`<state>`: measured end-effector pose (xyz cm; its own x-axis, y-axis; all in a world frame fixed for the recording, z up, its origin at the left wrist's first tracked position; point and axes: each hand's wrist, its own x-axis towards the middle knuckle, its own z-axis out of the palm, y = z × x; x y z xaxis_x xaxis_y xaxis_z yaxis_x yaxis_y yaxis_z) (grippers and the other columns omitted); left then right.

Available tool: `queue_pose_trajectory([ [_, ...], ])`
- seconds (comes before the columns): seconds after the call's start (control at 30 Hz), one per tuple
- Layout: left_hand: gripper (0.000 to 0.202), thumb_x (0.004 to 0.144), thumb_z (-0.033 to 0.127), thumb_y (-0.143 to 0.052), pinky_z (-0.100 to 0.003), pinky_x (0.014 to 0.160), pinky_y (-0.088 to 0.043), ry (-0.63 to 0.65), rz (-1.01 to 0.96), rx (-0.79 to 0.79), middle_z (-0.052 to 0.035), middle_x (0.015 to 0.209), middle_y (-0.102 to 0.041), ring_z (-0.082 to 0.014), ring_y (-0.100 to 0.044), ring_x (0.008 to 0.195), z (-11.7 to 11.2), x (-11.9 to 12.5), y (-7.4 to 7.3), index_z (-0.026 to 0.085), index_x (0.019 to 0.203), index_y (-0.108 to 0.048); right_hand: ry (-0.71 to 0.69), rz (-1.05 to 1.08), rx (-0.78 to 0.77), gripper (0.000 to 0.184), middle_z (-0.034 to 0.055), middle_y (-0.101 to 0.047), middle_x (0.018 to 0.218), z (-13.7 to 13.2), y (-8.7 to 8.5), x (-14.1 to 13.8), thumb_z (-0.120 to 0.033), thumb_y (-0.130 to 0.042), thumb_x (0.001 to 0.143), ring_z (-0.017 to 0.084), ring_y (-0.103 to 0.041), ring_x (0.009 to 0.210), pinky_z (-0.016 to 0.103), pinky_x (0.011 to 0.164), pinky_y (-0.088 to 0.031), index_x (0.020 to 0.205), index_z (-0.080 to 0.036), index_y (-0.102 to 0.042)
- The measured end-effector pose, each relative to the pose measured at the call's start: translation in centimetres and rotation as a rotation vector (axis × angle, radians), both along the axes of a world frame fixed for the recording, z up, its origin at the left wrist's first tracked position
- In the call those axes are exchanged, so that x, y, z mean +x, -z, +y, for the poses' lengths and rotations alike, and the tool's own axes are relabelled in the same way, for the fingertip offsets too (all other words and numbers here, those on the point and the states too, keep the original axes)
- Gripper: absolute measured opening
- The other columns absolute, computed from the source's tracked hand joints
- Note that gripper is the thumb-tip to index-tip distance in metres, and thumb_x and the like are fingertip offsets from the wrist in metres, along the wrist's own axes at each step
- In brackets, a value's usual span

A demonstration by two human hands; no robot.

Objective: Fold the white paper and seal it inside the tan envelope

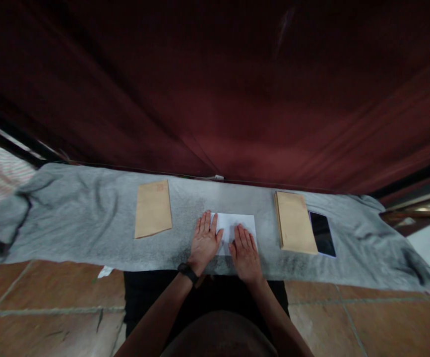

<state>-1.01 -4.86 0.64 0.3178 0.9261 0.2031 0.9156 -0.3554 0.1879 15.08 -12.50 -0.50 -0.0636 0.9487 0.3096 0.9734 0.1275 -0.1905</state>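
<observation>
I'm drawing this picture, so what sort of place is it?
Maybe an indoor work spot, but I can't be sure: there's a long, grey fabric cloth, a flat, white rectangular paper and an orange-brown tiled floor.

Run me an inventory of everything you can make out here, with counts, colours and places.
Paper: 1, white, under both hands
Single envelope: 1, brown, left of the paper
Envelope stack: 1, brown, right of the paper; number unclear
Phone: 1, black screen, right of the stack
Cloth: 1, grey, beneath these
Backdrop: 1, dark red, behind the cloth
Floor tiles: several, orange-brown, below
Scrap: 1, white, floor, left
Striped material: pale, far left
Wristband: 1, black, left wrist
Left hand: 1, bare, paper's left edge
Right hand: 1, bare, paper's right part
</observation>
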Motion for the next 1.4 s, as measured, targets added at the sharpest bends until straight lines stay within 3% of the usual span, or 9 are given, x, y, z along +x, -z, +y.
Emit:
queue_pose_trajectory([
  [0.13, 0.060, 0.104, 0.039, -0.041, -0.051, 0.124, -0.029, -0.002, -0.003, 0.008, -0.0181, 0.164, -0.032, -0.0317, -0.028, 0.154, -0.1, 0.0, -0.1, 0.011, 0.156, -0.040, 0.038, -0.022, 0.005, 0.058, 0.0183, -0.040, 0.161, -0.2, 0.5, 0.4, -0.039, -0.037, 0.108, 0.030, -0.038, 0.149, 0.048, 0.121, -0.031, 0.157, -0.009, -0.038],
  [0.33, 0.063, 0.104, 0.040, -0.037, -0.051, 0.124, -0.028, -0.027, -0.020, 0.024, -0.0210, 0.162, -0.035, -0.0318, -0.029, 0.153, -0.5, -0.4, 0.1, 0.003, 0.155, -0.038, 0.074, -0.042, 0.038, 0.064, 0.0203, -0.041, 0.159, -0.5, 1.3, 2.5, -0.044, -0.037, 0.107, 0.031, -0.040, 0.148, 0.049, 0.120, -0.031, 0.159, -0.007, -0.032],
  [0.67, 0.059, 0.105, 0.034, -0.034, -0.056, 0.124, -0.028, -0.101, -0.048, 0.074, -0.0204, 0.158, -0.042, -0.0334, -0.034, 0.151, -1.6, -3.4, 0.1, 0.005, 0.155, -0.038, 0.118, -0.063, 0.026, 0.064, 0.0190, -0.042, 0.159, -1.2, 1.3, 3.5, -0.045, -0.033, 0.108, 0.031, -0.042, 0.146, 0.050, 0.121, -0.026, 0.161, -0.008, -0.028],
  [0.77, 0.059, 0.105, 0.032, -0.034, -0.055, 0.124, -0.027, -0.094, -0.068, 0.108, -0.0213, 0.160, -0.040, -0.0325, -0.030, 0.153, -2.1, -2.4, -0.7, 0.003, 0.156, -0.035, 0.118, -0.068, 0.032, 0.065, 0.0187, -0.042, 0.160, -1.2, 1.3, 3.4, -0.045, -0.033, 0.108, 0.031, -0.042, 0.146, 0.050, 0.121, -0.026, 0.161, -0.009, -0.026],
  [0.87, 0.058, 0.105, 0.030, -0.035, -0.047, 0.126, -0.028, 0.084, -0.092, 0.093, -0.0168, 0.162, -0.038, -0.0264, -0.028, 0.154, -2.4, 0.0, -1.1, 0.006, 0.158, -0.031, 0.118, -0.073, 0.041, 0.066, 0.0190, -0.042, 0.159, -1.1, 1.3, 3.4, -0.046, -0.033, 0.108, 0.031, -0.043, 0.146, 0.050, 0.121, -0.026, 0.162, -0.009, -0.023],
  [0.97, 0.059, 0.105, 0.033, -0.034, -0.046, 0.126, -0.030, 0.197, -0.088, 0.043, -0.0158, 0.163, -0.037, -0.0252, -0.027, 0.155, -2.2, 2.4, -0.7, 0.006, 0.157, -0.032, 0.113, -0.080, 0.048, 0.067, 0.0200, -0.043, 0.159, -1.1, 1.4, 3.5, -0.047, -0.035, 0.108, 0.032, -0.044, 0.145, 0.050, 0.121, -0.026, 0.162, -0.009, -0.024],
  [1.1, 0.061, 0.105, 0.038, -0.036, -0.050, 0.126, -0.029, 0.186, -0.058, -0.004, -0.0179, 0.162, -0.038, -0.0272, -0.027, 0.155, -1.3, 3.5, 0.2, 0.004, 0.156, -0.034, 0.104, -0.083, 0.059, 0.065, 0.0192, -0.042, 0.159, -1.1, 1.5, 3.6, -0.044, -0.034, 0.108, 0.031, -0.044, 0.145, 0.049, 0.120, -0.027, 0.162, -0.009, -0.022],
  [1.4, 0.060, 0.105, 0.038, -0.036, -0.048, 0.127, -0.025, 0.103, -0.039, -0.003, -0.0181, 0.162, -0.037, -0.0270, -0.026, 0.155, -0.5, 1.8, 0.4, 0.005, 0.156, -0.036, 0.097, -0.073, 0.059, 0.069, 0.0205, -0.042, 0.159, -1.2, 1.4, 3.6, -0.044, -0.037, 0.107, 0.032, -0.043, 0.145, 0.051, 0.120, -0.029, 0.164, -0.010, -0.016],
])
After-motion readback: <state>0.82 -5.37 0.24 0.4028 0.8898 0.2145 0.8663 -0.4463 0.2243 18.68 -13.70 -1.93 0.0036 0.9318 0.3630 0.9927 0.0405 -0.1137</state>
